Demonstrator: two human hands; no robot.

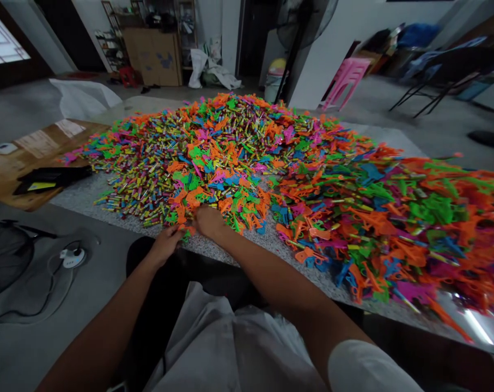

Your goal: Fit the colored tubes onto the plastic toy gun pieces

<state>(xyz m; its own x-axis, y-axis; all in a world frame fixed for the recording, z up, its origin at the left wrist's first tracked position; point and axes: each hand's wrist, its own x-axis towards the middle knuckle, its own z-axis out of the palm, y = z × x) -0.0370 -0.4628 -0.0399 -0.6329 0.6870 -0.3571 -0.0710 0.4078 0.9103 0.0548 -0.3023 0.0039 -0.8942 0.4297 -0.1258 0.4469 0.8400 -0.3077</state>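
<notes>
A large heap of small plastic toy guns (197, 196) in orange, green, blue and pink covers the speckled tabletop, mixed with many short shiny tubes (148, 190). My left hand (167, 245) is at the table's front edge, fingertips pinched on a small orange toy gun (186, 228); a bit of green shows beside it. Just to the right, my right hand (209, 220) is curled over the near side of the heap. Its fingertips are turned away, so what they grip cannot be seen. The two hands are close together but apart.
A second pile of toy guns (394, 228) spreads along the right. At left stand a wooden board (1, 169) with a black pouch (53, 178), a floor fan (5, 256) and a power strip (72, 256). Pink stools (347, 79) and a standing fan (299, 32) are behind.
</notes>
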